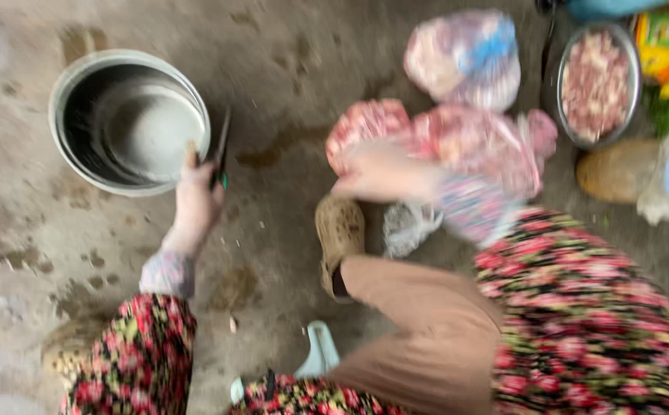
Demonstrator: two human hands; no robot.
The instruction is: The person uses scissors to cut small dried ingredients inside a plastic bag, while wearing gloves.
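The left hand (196, 201) is closed around the green handle of a dark-bladed knife (221, 150). The knife's long axis runs nearly straight away from the person, blade tip pointing toward the far edge of the stained concrete floor (288, 69) and lying just beside the right rim of the round, empty steel basin (129, 121) near the floor's far left corner.

The right hand (384, 173) is blurred; it rests on the clear plastic bag of pink raw meat (457, 142) at the middle of the floor, fingers seemingly spread over it, though I cannot tell whether they pinch the plastic. The bag lies to the right of the knife, well apart from it, its long axis running left to right, so the right hand is by far the nearer.

A 2nd knotted bag of meat (465, 58) sits beyond it, and a small steel bowl of chopped meat (596, 83) stands toward the far right corner. A tan shoe (340, 238) is planted just beside the bag's near side.
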